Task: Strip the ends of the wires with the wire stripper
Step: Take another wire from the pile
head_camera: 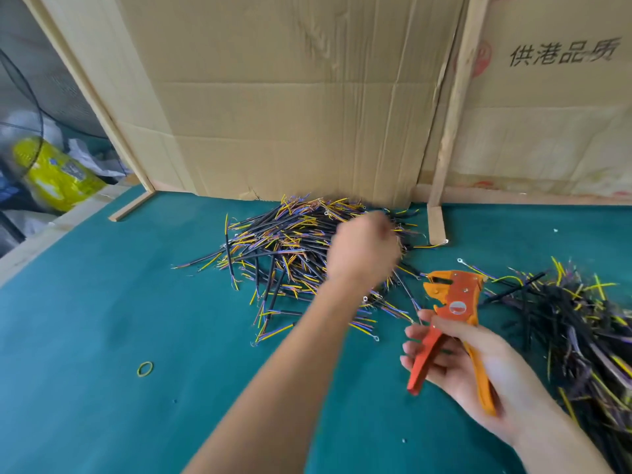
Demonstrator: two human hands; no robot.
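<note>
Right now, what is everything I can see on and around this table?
wire pile: one, black with yellow and purple ends, middle of the table by the cardboard
second wire pile: one, mostly black, right edge
wire stripper: one, orange, held above the table, right of centre
rubber band: one, yellow-green, lying alone at front left
table: one, teal cover
cardboard: sheets, brown, standing behind
yellow bag: one, far left, beyond the table
left hand: blurred, over the middle pile
right hand: gripping the stripper handles
</note>
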